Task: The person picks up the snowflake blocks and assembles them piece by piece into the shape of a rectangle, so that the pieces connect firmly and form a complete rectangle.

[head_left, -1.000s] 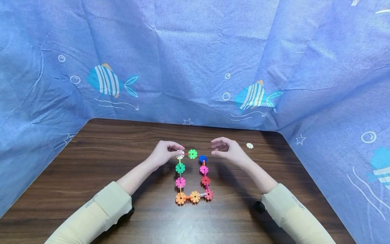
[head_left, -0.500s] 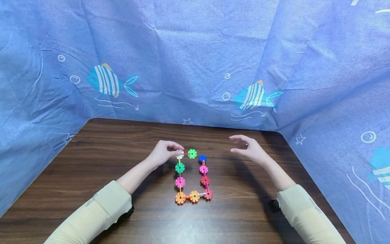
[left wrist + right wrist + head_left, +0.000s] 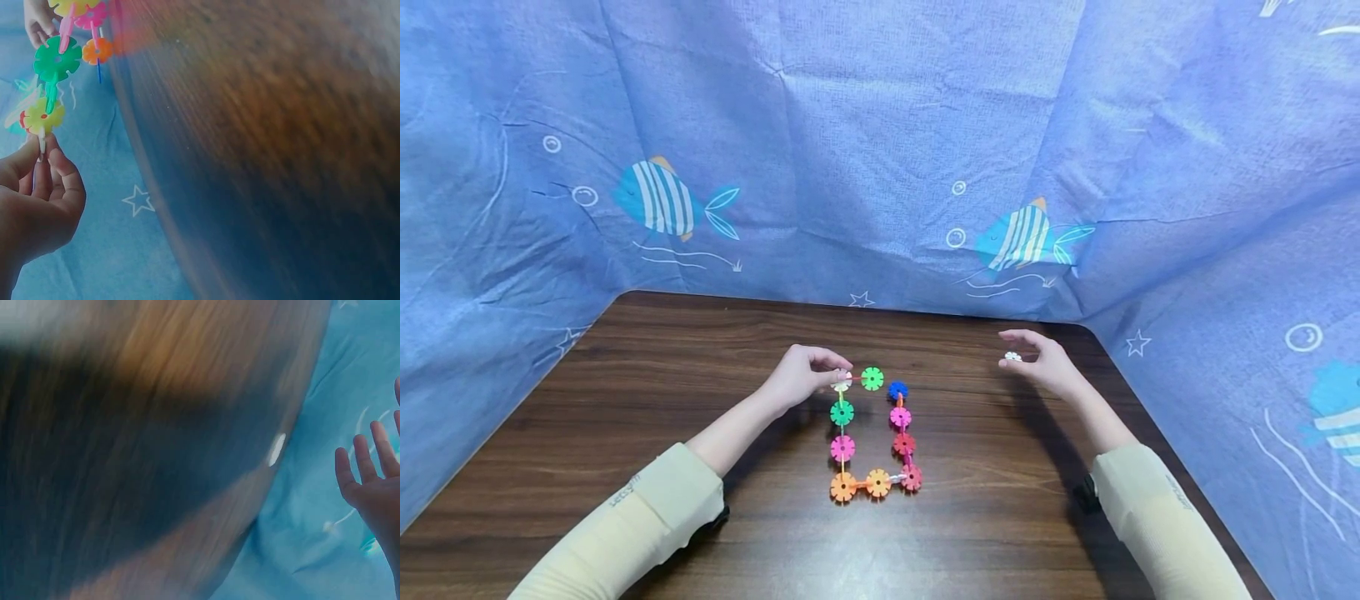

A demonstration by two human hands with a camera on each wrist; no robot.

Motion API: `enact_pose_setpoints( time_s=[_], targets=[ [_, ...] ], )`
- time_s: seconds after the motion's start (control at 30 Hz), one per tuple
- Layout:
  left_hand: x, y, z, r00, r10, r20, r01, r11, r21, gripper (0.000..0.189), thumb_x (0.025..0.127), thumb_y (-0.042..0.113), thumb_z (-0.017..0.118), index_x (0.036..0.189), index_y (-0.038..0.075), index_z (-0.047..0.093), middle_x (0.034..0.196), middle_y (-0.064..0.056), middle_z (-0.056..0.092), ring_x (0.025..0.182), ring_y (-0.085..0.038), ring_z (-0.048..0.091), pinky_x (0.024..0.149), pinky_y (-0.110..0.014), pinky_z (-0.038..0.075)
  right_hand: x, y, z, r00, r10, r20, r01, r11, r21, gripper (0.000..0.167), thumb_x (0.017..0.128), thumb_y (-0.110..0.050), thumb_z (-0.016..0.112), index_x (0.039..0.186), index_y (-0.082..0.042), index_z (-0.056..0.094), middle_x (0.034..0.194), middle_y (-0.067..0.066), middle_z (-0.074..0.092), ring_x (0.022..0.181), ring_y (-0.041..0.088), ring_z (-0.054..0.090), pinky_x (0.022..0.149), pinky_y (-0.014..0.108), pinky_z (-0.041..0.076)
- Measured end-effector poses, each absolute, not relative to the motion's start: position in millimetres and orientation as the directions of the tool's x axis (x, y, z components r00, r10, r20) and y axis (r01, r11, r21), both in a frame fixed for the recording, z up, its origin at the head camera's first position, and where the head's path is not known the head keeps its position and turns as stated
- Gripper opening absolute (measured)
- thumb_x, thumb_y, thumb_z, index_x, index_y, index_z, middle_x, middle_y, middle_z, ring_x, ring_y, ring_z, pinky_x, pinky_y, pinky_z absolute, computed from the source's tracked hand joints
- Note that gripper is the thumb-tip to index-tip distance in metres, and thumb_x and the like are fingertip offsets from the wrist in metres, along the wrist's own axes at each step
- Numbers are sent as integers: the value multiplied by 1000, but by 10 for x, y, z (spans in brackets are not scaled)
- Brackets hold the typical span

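My left hand (image 3: 797, 382) pinches a white notched snowflake disc (image 3: 842, 384) at the far left corner of a linked chain. A light green disc (image 3: 872, 379) joins on its right, and a darker green disc (image 3: 842, 412) comes nearer me. The chain runs through pink (image 3: 842, 448), orange and red discs and ends in a blue disc (image 3: 898, 390), with a gap between it and the light green one. My right hand (image 3: 1042, 360) reaches over a loose white snowflake disc (image 3: 1012, 357), thumb and fingers spread around it. In the right wrist view those fingers (image 3: 364, 461) stand apart.
Everything lies on a dark wood-grain table (image 3: 737, 533). A blue fabric backdrop (image 3: 880, 150) printed with fish hangs behind and along both sides. The loose disc lies near the table's far right corner, away from the chain.
My right hand has moved right, from beside the blue disc to the loose white disc. The left hand has stayed at the chain's corner, still pinching the white disc.
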State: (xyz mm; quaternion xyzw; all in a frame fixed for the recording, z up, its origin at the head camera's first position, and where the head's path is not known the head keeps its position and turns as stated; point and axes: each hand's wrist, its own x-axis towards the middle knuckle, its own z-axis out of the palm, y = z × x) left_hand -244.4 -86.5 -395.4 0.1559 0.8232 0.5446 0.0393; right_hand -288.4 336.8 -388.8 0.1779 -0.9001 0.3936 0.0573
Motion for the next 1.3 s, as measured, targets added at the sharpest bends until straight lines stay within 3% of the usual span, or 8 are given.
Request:
enact_pose_setpoints(
  time_s=[0.1,0.17,0.23,0.37,0.5,1.0,1.3],
  targets=[
    [-2440,-870,-3950,-947,304,108,218,354,910,16,85,12,71,99,4,73,83,-6,70,69,-35,59,63,-45,52,-2937,3459,-3947,-936,-258,240,-352,642,-681,51,81,-17,76,126,-3,56,127,21,56,106,11,56,85,31,51],
    [-2436,-872,-3950,-945,306,113,222,348,911,16,85,12,71,99,4,73,84,-7,71,70,-34,60,63,-44,52,-2973,3516,-3990,-943,-242,229,-333,652,-681,51,81,-16,76,126,-3,56,127,22,55,108,20,58,81,22,51],
    [-2434,-874,-3953,-944,309,117,225,342,912,17,85,12,70,99,3,72,85,-8,71,71,-35,60,63,-45,52,-3006,3565,-4034,-948,-238,212,-318,659,-681,51,81,-15,75,127,-1,55,127,24,55,111,32,57,80,23,51],
    [-2424,-878,-3946,-943,312,112,222,343,913,16,85,12,70,99,3,73,85,-8,71,73,-36,60,65,-46,52,-3073,3636,-4122,-957,-235,170,-286,669,-686,52,82,-12,74,127,3,54,128,26,54,112,45,55,87,44,50],
    [-2425,-885,-3944,-947,307,97,208,353,912,15,86,12,70,98,6,73,83,-5,71,71,-35,59,65,-48,52,-3128,3666,-4181,-967,-220,126,-245,688,-683,51,82,-9,73,127,3,54,130,24,54,117,43,52,94,56,42],
    [-2438,-885,-3932,-947,310,83,191,338,921,13,85,12,70,97,8,74,83,-5,71,72,-38,58,64,-47,52,-3273,3717,-4278,-981,-184,57,-185,815,-549,47,84,-13,70,126,3,55,128,25,55,121,42,48,100,52,37],
    [-2459,-899,-3953,-949,306,69,177,341,923,13,86,11,69,98,8,74,85,-5,71,75,-39,59,68,-51,51,-3318,3693,-4296,-984,-160,83,-179,814,-553,39,82,-9,71,118,3,61,111,22,65,111,38,56,96,49,37]
  ],
)
